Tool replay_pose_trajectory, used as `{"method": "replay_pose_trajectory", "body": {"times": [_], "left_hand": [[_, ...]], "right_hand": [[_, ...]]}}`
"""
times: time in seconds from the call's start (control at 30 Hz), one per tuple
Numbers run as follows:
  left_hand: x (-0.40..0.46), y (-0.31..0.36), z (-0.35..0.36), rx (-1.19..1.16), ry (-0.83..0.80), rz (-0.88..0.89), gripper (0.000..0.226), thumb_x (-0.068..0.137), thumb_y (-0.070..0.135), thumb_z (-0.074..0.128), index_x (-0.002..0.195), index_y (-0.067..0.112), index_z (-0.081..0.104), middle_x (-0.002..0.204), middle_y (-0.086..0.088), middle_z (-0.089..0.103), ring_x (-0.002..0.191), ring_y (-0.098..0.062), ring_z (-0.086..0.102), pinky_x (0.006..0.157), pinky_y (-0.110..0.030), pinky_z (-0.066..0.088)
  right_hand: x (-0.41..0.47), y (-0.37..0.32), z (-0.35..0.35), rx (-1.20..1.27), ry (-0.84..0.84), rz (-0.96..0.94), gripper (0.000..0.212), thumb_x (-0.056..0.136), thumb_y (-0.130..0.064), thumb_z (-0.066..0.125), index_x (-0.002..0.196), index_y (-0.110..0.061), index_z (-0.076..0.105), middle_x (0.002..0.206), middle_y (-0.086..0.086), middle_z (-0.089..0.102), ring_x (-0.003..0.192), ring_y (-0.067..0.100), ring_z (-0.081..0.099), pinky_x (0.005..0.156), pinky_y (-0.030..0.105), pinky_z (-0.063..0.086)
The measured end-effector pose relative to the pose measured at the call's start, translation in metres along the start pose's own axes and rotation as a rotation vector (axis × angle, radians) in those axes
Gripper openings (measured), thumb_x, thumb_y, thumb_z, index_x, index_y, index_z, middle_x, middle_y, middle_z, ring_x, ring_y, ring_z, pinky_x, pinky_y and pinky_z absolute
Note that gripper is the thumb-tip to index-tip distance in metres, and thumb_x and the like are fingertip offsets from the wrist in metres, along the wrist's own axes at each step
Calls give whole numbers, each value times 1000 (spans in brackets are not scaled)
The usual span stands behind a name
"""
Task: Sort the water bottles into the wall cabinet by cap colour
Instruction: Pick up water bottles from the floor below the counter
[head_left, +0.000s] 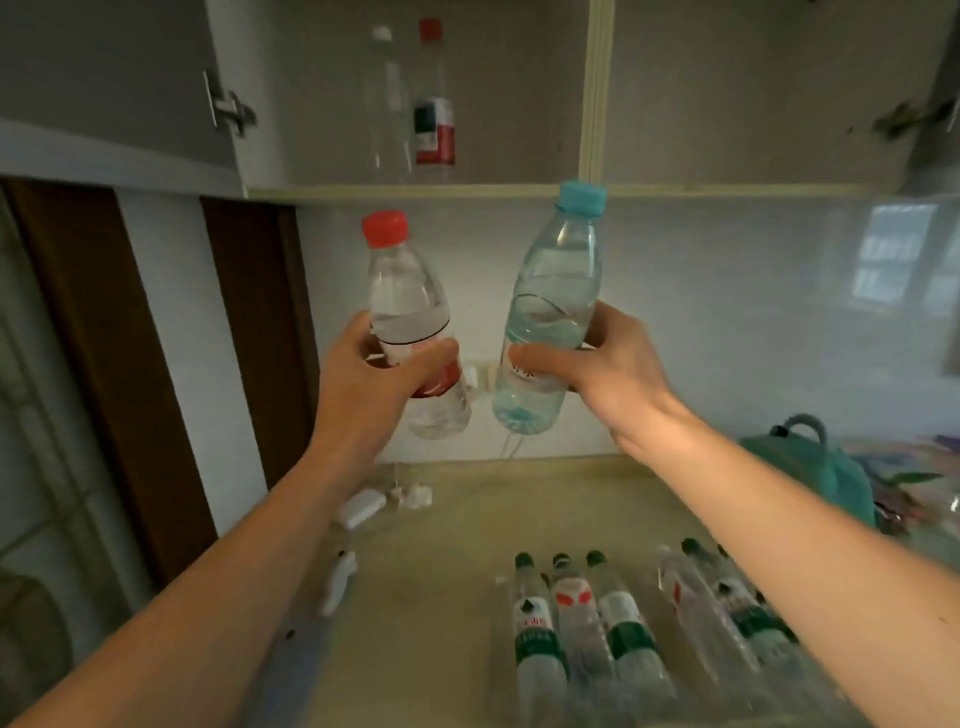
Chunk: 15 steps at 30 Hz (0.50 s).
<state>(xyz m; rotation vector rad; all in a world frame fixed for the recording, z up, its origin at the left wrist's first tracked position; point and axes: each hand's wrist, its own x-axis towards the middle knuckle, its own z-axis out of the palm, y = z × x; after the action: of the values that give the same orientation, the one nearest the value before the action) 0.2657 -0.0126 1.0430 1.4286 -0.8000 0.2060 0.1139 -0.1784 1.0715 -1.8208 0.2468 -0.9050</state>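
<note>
Below the wall cabinet (592, 191), my left hand (374, 374) grips a red-capped bottle (410, 317) and my right hand (602, 364) grips a blue-capped bottle (550, 301), both upright, just under its shelf edge.

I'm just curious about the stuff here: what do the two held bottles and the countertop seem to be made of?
Red-capped bottle and blue-capped bottle: thin clear plastic, probably; the wall shows through them, and their caps look like opaque matte plastic. Countertop: likely stone or laminate, beige, mottled and dull; the blur leaves it open.
</note>
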Motion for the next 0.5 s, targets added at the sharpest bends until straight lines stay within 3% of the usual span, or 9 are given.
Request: {"method": "replay_pose_trajectory", "body": {"times": [0.1, 0.2, 0.3, 0.5], "left_hand": [[46, 27, 2, 4, 68, 43, 48, 68, 50, 85, 109, 36, 65, 100, 18, 72, 93, 1, 69, 76, -19, 54], [84, 49, 4, 25, 102, 80, 42, 67, 50, 85, 102, 43, 63, 98, 22, 71, 91, 4, 67, 73, -17, 53], [124, 70, 9, 50, 125, 110, 40, 69, 52, 84, 102, 42, 63, 103, 15, 69, 94, -3, 67, 78, -26, 55], [196, 90, 18, 52, 159, 154, 41, 69, 47, 86, 100, 31, 66, 97, 10, 72, 89, -5, 69, 81, -36, 60]], "right_hand": [[46, -23, -6, 33, -16, -79, 48, 68, -25, 90, 112, -21, 71, 101, -8, 77, 91, 8, 74, 84, 36, 61], [83, -43, -7, 37, -37, -131, 51, 67, -28, 90, 113, -26, 69, 100, -12, 76, 90, 4, 73, 79, 27, 59], [124, -62, -8, 59, -46, -177, 48, 70, -25, 90, 112, -26, 68, 97, -14, 76, 89, 3, 73, 74, 22, 57], [198, -79, -2, 110, 61, -168, 46, 71, -25, 91, 111, -25, 68, 101, -6, 76, 96, 17, 72, 93, 45, 58]]}}
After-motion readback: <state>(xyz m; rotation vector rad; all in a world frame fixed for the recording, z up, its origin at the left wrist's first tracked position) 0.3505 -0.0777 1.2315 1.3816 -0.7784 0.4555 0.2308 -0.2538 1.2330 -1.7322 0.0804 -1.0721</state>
